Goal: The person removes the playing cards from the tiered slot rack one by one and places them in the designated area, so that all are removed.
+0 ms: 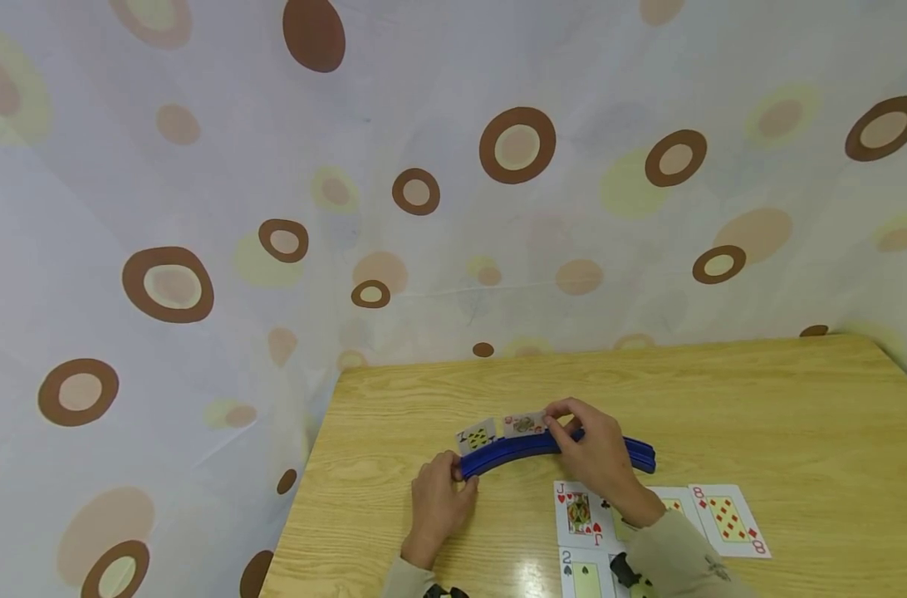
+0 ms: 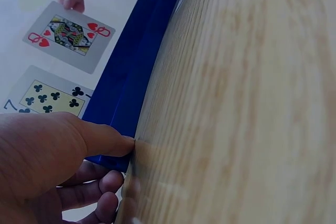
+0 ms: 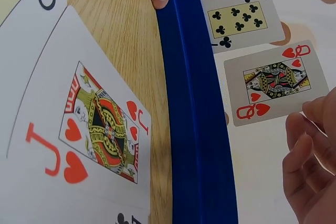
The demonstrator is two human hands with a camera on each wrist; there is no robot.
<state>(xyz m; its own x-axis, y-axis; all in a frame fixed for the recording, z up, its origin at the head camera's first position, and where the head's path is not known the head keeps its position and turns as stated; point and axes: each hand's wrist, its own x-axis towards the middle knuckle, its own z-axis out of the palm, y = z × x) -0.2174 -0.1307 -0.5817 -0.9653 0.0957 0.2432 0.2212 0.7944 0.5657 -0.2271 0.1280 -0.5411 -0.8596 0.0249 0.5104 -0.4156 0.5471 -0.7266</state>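
A curved blue card holder (image 1: 509, 451) lies on the table, with the seven of clubs (image 1: 476, 436) standing in its left part. My left hand (image 1: 436, 502) grips the holder's left end, thumb on the near side and fingers beyond it. Beside the seven stands the queen of hearts (image 3: 275, 83), sideways, its lower edge at the holder. My right hand (image 1: 594, 448) reaches over the holder and pinches the queen by its right edge between thumb and finger. In the right wrist view, the fingertips (image 3: 314, 109) meet a corner of that card.
Face-up cards lie in rows nearer me: the jack of hearts (image 1: 577, 515), the eight of diamonds (image 1: 728, 522) and the two of spades (image 1: 585, 575) among them. My right forearm covers some. Behind the wooden table (image 1: 723, 390) hangs a patterned curtain (image 1: 453, 249).
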